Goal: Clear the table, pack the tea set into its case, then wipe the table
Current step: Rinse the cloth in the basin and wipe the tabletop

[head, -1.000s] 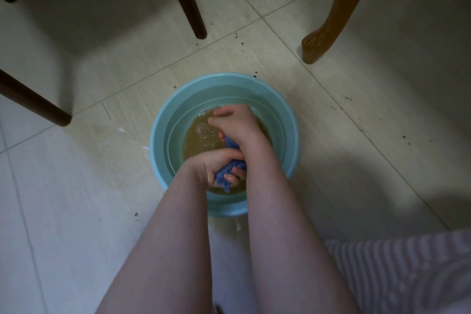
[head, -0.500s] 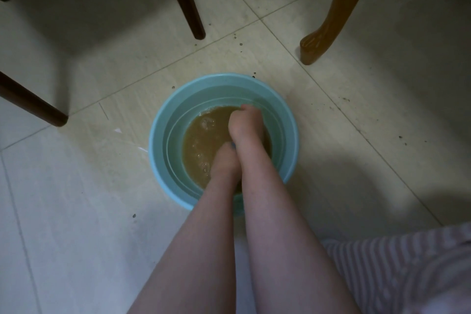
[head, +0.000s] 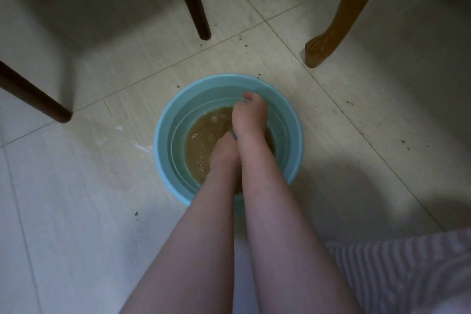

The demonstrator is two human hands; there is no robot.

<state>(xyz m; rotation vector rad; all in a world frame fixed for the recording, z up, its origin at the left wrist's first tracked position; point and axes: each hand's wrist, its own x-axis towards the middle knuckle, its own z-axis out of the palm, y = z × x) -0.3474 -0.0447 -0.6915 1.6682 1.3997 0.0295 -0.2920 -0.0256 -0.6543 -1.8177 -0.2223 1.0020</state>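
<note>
A light blue basin [head: 163, 132] stands on the tiled floor, holding murky brown water [head: 201, 135]. Both my hands reach down into it, pressed close together. My left hand [head: 223, 149] is nearer me and my right hand [head: 248, 116] lies farther in, its fingertips near the far wall. Only a small blue sliver of the cloth [head: 233, 135] shows between the two hands; the rest is hidden under them. Both hands appear closed around that cloth.
Two dark chair legs [head: 193, 2] [head: 33, 94] stand at the back left, and a light wooden table leg [head: 328, 35] at the back right. Water splashes [head: 132, 143] lie on the floor left of the basin. Striped clothing [head: 407, 275] fills the lower right corner.
A second ago the blue cloth was plainly visible, held above the water in both hands. My hands have since pushed it down into the basin, so almost none of it shows.
</note>
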